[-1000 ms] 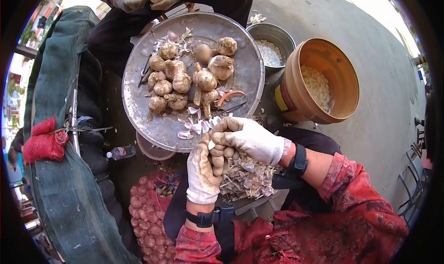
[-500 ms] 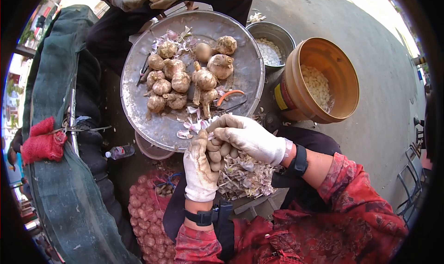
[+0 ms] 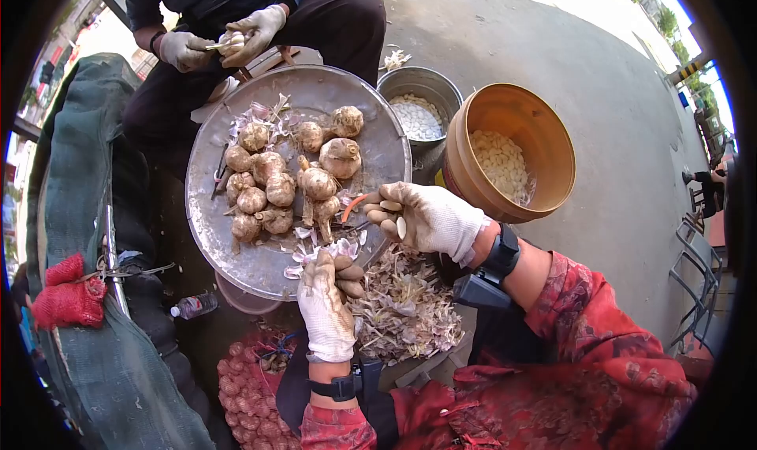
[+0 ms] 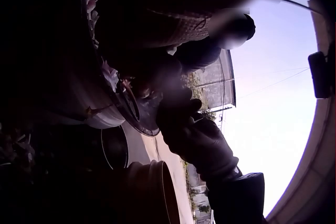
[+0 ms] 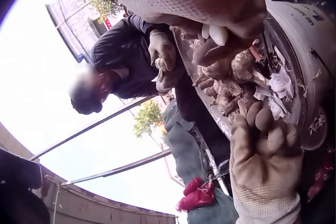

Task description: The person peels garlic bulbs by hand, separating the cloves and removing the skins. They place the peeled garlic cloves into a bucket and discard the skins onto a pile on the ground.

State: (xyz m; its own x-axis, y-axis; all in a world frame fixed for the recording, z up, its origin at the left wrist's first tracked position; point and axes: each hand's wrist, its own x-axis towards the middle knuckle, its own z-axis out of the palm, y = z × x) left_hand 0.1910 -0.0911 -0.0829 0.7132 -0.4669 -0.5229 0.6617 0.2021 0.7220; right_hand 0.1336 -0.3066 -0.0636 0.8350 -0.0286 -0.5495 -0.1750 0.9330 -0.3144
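My gloved right hand (image 3: 435,220) holds peeled white garlic cloves (image 5: 217,34) in its curled fingers, near the right rim of a round metal tray (image 3: 206,237). One clove (image 3: 400,227) shows below the fingers in the head view. My gloved left hand (image 3: 325,308) is apart from it, at the tray's front edge, fingers loosely bent with nothing visible in them. Dirty garlic bulbs (image 3: 318,183) lie grouped on the tray, and purple-white skins (image 3: 303,257) lie close to the left fingertips. An orange-handled tool (image 3: 353,206) is partly behind the right hand.
Right of the tray stand an orange-brown bucket (image 3: 564,142) and a metal bucket (image 3: 438,87), both holding peeled cloves. Below my hands is a heap of skins (image 3: 410,308). A net sack of garlic (image 3: 244,403) and a bottle (image 3: 195,306) lie left. Another person (image 3: 260,32) sits opposite, gloved hands holding garlic.
My hands were together at the tray's front edge; now they are apart, the right one further right with the cloves. The head view has tilted up, showing more of the person opposite.
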